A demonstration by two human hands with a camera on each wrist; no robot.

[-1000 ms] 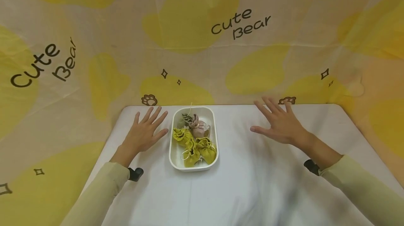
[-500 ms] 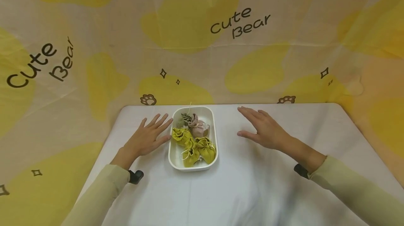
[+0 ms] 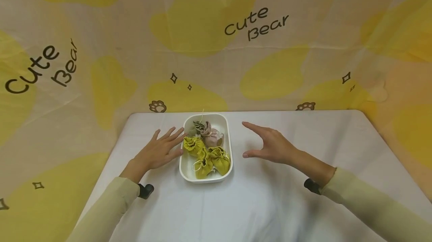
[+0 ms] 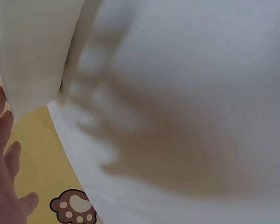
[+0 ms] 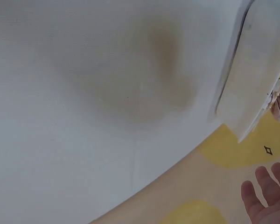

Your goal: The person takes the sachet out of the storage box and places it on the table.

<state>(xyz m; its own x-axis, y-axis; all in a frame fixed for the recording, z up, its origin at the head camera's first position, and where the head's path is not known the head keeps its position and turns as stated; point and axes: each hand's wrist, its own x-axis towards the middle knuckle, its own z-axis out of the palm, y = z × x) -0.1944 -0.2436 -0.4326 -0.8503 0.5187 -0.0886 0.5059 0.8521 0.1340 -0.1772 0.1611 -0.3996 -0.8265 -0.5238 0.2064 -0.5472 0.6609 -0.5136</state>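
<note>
Head view: a white oblong tray (image 3: 187,170) with rounded corners stands on a white tabletop (image 3: 263,200), near its far edge. In the tray, 3 yellow-green drawstring pouches (image 3: 203,166) lie bunched together; beyond them are a pale pink pouch (image 3: 213,137) and a grey-green pouch (image 3: 199,126), their gathered tops side by side. The left hand (image 3: 161,152) is spread beside the tray, its fingertips overlapping the left rim from this angle; whether they touch it, I cannot tell. The right hand (image 3: 274,145) is apart from the tray on the other side, thumb and fingers held wide apart, the gap facing the tray.

Left wrist view: the spread fingers and the tray's outer wall stand at the left, with a hand-shaped shadow (image 4: 163,144) on the tabletop. Both sleeves (image 3: 104,204) are pale green; the backdrop (image 3: 209,20) bears "Cute Bear" 2 times.
</note>
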